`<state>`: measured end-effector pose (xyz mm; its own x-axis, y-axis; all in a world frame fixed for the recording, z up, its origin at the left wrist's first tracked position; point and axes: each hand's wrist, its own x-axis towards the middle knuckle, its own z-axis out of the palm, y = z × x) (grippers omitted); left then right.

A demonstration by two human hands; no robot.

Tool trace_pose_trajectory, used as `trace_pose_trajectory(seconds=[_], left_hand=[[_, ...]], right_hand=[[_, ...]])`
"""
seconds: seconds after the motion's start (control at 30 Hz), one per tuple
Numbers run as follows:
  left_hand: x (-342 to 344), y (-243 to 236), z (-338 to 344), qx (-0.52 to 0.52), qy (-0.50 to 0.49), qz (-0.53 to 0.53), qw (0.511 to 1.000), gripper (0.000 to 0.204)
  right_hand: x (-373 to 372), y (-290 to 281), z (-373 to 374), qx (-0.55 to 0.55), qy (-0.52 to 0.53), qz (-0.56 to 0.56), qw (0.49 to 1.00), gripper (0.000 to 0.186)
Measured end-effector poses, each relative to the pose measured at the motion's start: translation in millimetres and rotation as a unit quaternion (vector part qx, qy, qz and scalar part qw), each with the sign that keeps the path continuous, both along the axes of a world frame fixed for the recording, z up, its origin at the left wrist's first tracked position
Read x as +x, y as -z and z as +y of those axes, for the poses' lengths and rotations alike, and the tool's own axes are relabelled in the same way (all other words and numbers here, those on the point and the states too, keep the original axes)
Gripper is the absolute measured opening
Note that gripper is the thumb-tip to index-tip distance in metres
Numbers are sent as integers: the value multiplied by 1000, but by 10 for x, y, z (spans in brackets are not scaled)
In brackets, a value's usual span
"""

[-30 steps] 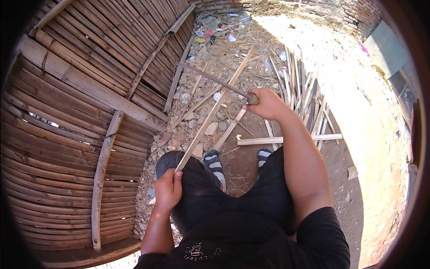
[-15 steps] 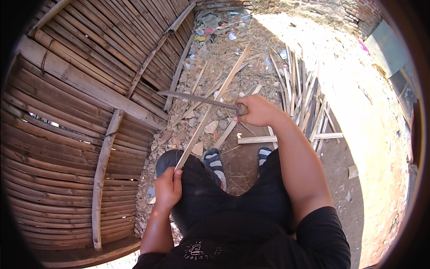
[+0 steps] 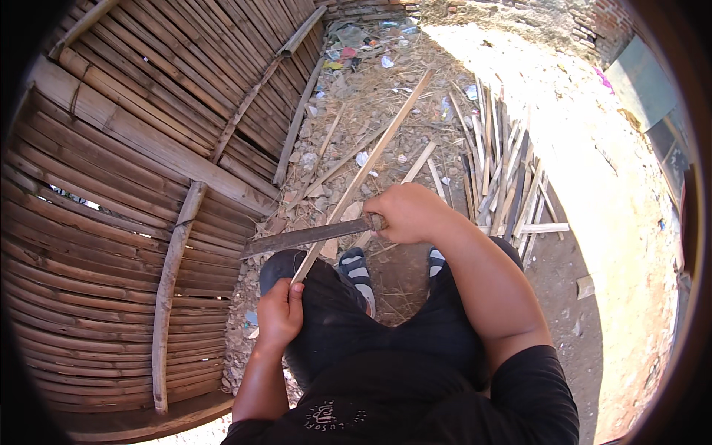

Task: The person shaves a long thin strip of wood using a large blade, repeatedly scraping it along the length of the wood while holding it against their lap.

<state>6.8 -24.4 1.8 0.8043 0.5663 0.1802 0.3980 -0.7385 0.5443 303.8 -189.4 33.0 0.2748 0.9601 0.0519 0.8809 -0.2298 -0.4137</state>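
My left hand point(image 3: 279, 315) is closed around the near end of a long, pale bamboo strip point(image 3: 376, 159), close by my left knee. From there the strip slants away to the far right. In my right hand point(image 3: 408, 213) is the handle of a machete point(image 3: 285, 240). Its broad, dark blade points left and lies across the strip, a short way beyond my left hand. Whether the edge touches the strip or bites into it, I cannot tell.
Slatted bamboo wall point(image 3: 111, 252) rises close on my left. A pile of split strips point(image 3: 508, 170) lies ahead to the right. Rubble and litter point(image 3: 356, 55) cover the far ground. My sandalled feet point(image 3: 357, 273) stand under the work, and a small wood block point(image 3: 585, 286) lies right.
My right hand has brought the machete down along the strip, nearer to my left hand and body. The left hand has hardly moved, while the strip's far end has swung slightly right.
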Motion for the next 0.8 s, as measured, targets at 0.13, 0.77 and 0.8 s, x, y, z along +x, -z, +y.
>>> trace_pose_trajectory(seconds=[0.13,0.77,0.8], left_hand=[[-27,32,17,-1,2,-13,1000,25],[-107,64,153,-109,24,-66,992,30],[-101,58,156,-105,25,-60,992,30]], right_hand=[[367,-98,-192,31,129,51,990,38],[279,-58,-156,90,88,4,992,33],[370,-115,-211,88,138,38,986,34]])
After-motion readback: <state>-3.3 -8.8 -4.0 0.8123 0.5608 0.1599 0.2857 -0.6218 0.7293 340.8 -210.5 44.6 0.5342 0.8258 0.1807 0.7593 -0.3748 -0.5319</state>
